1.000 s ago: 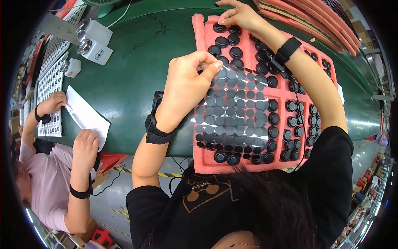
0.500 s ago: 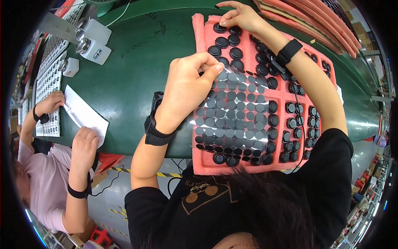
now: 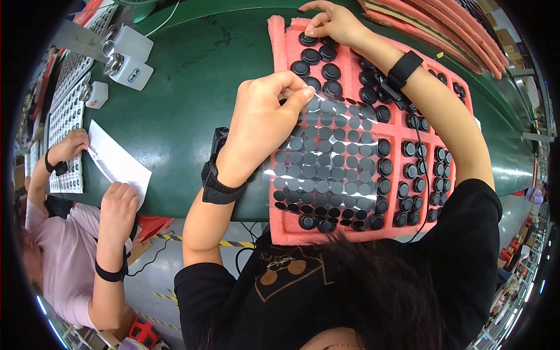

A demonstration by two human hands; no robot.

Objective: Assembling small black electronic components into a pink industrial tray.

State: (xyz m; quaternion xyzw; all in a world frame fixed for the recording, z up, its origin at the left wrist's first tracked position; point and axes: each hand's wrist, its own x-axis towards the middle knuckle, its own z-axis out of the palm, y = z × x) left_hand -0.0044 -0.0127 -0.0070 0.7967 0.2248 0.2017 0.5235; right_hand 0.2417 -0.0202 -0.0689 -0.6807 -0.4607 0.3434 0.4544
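My left hand [image 3: 271, 108] pinches the upper left corner of a clear plastic sheet [image 3: 326, 154] bearing rows of dark round stickers. That sheet droops over the left half of a pink foam tray [image 3: 280, 58] and hides part of it. Black round knob-like parts [image 3: 331, 72] sit in the tray's compartments. At the far left corner of the tray, my right hand [image 3: 332, 24] has its fingertips on one black round part [image 3: 308, 39]. Its thumb and index finger touch the part, while another finger sticks out to the left.
Stacked pink foam trays [image 3: 431, 32] lie at the far right. White dispenser bottles [image 3: 133, 72] stand at the far left of the green table [image 3: 181, 105]. On the left, a co-worker's hands hold a white sheet [image 3: 119, 157]. A thin black cable [image 3: 421, 151] crosses the tray.
Hardly anything differs. The view has shifted slightly; my left hand keeps its pinch on the sheet, and my right fingertips stay on the black part at the corner.
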